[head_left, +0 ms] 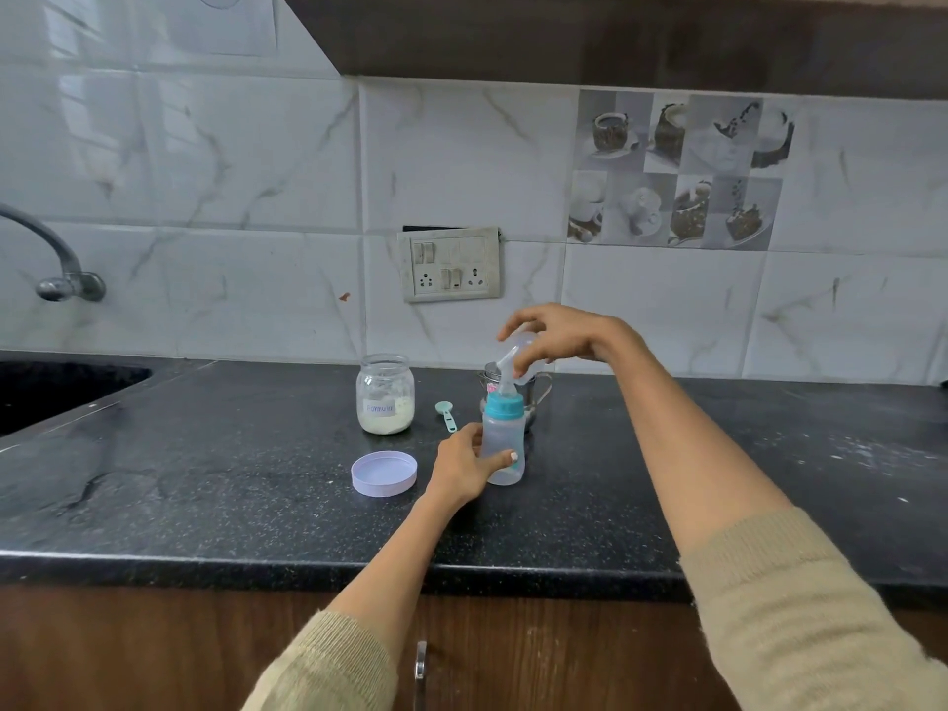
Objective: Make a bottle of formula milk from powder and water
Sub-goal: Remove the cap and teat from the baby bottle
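Gripping the baby bottle (504,443) low on its body, the left hand (464,467) steadied it upright on the counter (205,479), right of the formula jar (385,395). The right hand (556,337) pinched the clear cap (520,359), tilted above the teat. Light, smooth plastic looked tippable; the body offered the surest hold.

Soft, even daylight from upper left; window glare sat on the glossy tiles (154,120). Shadows on the tabletop (205,479) were faint. Wide-angle bending showed at edges. Right hand (554,336) slightly motion-blurred; centre sharp.
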`<control>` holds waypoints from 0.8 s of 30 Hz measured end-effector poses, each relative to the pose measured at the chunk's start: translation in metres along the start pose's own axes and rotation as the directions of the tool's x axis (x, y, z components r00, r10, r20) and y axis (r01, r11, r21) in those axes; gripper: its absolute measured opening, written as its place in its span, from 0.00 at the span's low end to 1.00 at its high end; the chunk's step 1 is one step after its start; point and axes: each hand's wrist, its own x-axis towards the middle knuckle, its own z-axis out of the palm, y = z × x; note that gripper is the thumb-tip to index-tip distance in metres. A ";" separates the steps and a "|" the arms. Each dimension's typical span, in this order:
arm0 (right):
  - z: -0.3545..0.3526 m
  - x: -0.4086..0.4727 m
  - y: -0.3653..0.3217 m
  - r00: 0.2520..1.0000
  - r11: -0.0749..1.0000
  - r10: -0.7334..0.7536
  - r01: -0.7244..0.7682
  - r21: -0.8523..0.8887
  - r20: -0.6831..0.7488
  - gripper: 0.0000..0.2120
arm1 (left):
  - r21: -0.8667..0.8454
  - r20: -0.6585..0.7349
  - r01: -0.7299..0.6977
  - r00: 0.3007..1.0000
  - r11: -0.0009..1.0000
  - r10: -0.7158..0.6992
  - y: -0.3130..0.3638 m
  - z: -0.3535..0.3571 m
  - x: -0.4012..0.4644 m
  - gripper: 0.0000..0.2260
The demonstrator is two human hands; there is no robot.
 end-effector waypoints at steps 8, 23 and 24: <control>0.048 -0.042 0.086 0.953 0.935 0.184 -0.095 0.341 -0.239 0.08 | 0.008 -0.004 0.002 1.000 1.000 -0.002 0.000 -0.001 0.000 0.25; 0.091 -0.036 0.145 0.838 0.876 0.376 -0.181 0.448 -0.395 0.21 | -0.014 -0.005 -0.004 1.000 1.000 0.004 -0.003 0.001 0.000 0.25; 0.091 -0.036 0.146 0.833 0.869 0.384 -0.181 0.461 -0.398 0.22 | -0.015 -0.008 -0.003 1.000 1.000 0.003 -0.004 0.002 -0.001 0.25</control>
